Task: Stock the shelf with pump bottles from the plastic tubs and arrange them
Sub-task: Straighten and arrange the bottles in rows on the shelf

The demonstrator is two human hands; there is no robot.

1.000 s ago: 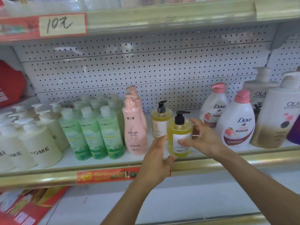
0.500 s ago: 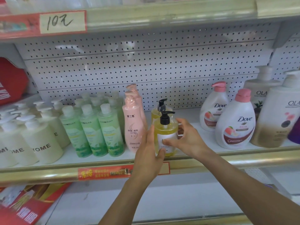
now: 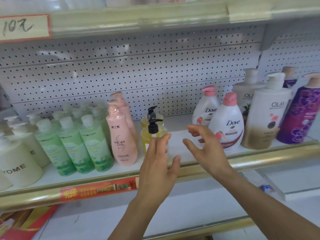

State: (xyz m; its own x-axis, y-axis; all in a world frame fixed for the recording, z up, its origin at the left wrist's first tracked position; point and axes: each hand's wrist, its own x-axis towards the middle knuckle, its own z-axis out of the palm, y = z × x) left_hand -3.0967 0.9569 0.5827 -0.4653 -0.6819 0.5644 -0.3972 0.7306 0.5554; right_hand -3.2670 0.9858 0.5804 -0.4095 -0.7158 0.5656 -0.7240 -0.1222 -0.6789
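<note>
With the left hand [image 3: 156, 163] laid flat-fingered against the clear yellow black-pump bottle [image 3: 154, 137] beside the pink bottle [image 3: 123, 141] on the shelf [image 3: 270, 158], and the right hand [image 3: 206, 146] spread empty, nudge gently so it stays upright.

The left hand [image 3: 158, 163] covers the front yellow bottle [image 3: 147, 137] label. The rear yellow bottle [image 3: 144, 119] is mostly hidden. The cream bottles [image 3: 15, 163] are cut off at the left edge.
</note>
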